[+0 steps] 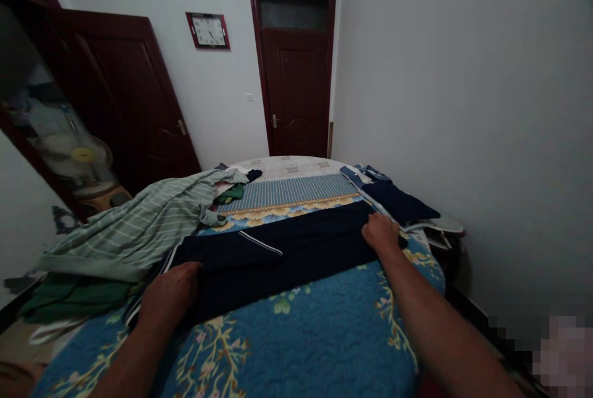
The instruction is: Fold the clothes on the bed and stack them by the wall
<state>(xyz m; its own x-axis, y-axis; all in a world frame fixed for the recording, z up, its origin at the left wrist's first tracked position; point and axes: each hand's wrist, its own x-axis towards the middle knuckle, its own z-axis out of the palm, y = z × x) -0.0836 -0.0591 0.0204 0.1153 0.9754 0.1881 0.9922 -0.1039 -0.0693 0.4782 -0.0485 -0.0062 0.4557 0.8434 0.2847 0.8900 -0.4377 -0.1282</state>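
Note:
A navy garment with white striped trim (315,237) lies folded in a long strip across the bed-like surface. Whether it is trousers or a top, I cannot tell. My left hand (170,290) is closed on its near left end, beside the double white stripe at the edge. At the far right end, my right hand (382,234) grips the cloth with its fingers curled. A short slanting white stripe crosses the dark fabric between the two hands. Both hands rest low over the blue floral quilted cover (306,336).
Left of the garment is a heap with a grey-green striped cloth (152,219) and dark green cloth (78,296). Folded navy clothing (401,200) sits at the far right. A wall clock (208,31), brown doors (299,83) and a fan (78,154) stand beyond.

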